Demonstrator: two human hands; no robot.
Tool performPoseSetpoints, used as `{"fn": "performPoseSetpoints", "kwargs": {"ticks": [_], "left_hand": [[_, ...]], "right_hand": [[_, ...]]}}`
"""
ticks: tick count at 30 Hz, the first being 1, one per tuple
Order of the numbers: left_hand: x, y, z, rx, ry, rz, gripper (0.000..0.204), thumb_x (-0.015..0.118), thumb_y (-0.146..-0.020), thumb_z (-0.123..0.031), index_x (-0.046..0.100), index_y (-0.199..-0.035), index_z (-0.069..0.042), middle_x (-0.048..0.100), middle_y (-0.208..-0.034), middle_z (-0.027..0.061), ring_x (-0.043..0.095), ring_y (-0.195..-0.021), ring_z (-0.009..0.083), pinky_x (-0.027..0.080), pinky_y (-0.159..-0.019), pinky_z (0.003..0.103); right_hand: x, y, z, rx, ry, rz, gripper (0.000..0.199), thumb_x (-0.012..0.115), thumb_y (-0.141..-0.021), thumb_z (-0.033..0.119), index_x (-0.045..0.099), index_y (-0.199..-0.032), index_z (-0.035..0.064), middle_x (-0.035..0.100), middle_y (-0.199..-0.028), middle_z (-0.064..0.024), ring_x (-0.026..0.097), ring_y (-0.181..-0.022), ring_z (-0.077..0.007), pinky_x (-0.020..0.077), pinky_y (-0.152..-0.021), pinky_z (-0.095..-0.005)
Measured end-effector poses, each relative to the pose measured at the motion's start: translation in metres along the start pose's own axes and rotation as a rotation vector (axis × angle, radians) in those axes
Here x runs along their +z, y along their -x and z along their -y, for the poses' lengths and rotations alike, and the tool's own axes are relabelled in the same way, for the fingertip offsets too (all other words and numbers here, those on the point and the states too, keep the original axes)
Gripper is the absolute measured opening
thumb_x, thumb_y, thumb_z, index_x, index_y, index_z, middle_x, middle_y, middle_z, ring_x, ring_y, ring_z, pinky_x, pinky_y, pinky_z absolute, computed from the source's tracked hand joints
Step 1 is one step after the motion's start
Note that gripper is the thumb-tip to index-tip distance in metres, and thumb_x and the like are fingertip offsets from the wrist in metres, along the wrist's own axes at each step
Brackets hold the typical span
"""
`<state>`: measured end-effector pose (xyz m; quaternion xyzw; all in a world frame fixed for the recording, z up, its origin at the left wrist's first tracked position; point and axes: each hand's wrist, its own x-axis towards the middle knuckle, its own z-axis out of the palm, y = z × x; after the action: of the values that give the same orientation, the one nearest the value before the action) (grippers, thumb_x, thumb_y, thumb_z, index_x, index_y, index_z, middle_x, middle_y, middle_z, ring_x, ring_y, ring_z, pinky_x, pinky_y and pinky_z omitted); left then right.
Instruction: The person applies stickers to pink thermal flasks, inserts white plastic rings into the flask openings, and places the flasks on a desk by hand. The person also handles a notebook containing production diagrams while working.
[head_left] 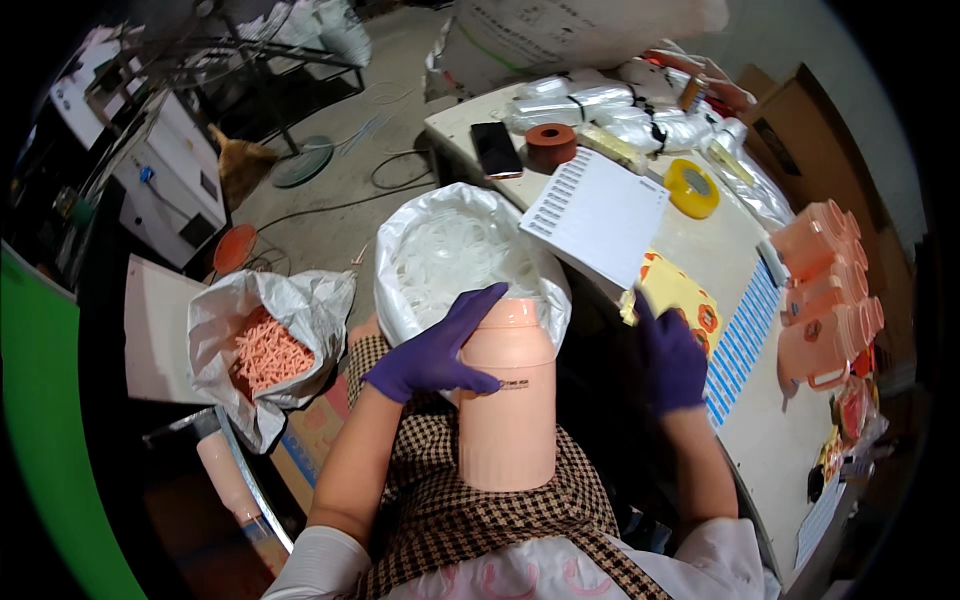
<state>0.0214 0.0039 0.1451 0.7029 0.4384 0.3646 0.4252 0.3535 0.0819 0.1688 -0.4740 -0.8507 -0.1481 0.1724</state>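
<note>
A pale pink flask body (508, 420) with a narrower neck and a small dark print stands in my lap, resting on my checked apron (425, 455). My left hand (437, 352), in a purple glove, grips it around the shoulder. My right hand (672, 358), also gloved in purple, is smeared by motion at the table's edge. It is close to a yellow sheet of round orange stickers (690, 305), and whether it touches the sheet or holds anything cannot be made out.
A white sack of clear rings (455, 250) stands ahead; a sack of pink sticks (270, 352) sits left. The table carries a white paper pad (597, 212), yellow tape roll (692, 189), brown tape roll (551, 146), phone (496, 150), blue-white label strip (743, 340) and pink jugs (825, 300).
</note>
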Motion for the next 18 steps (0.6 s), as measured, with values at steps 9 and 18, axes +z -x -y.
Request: {"fn": "performPoseSetpoints", "kwargs": {"ticks": [9,18], "left_hand": [[0.012,0.01,-0.039,0.13,0.349,-0.586,0.039,0.084,-0.064,-0.013,0.06,-0.094,-0.007,0.061,-0.099,0.0057,0.058,-0.105,0.0218,0.045,-0.095,0.036],[0.075,-0.046,-0.076,0.403,0.626,-0.366,0.04,0.079,-0.085,-0.02,0.056,-0.115,-0.006,0.058,-0.127,0.0131,0.052,-0.132,0.0322,0.041,-0.111,0.051]], "right_hand": [[0.049,-0.043,0.004,0.107,-1.04,-0.069,0.067,0.075,-0.087,0.04,0.053,-0.142,0.0099,0.056,-0.14,-0.0182,0.054,-0.128,-0.0351,0.045,-0.105,-0.0473],[0.012,0.083,-0.03,0.688,-2.03,0.12,0.052,0.07,-0.087,0.01,0.053,-0.136,0.0036,0.062,-0.13,-0.009,0.063,-0.117,-0.0183,0.0524,-0.099,-0.0354]]}}
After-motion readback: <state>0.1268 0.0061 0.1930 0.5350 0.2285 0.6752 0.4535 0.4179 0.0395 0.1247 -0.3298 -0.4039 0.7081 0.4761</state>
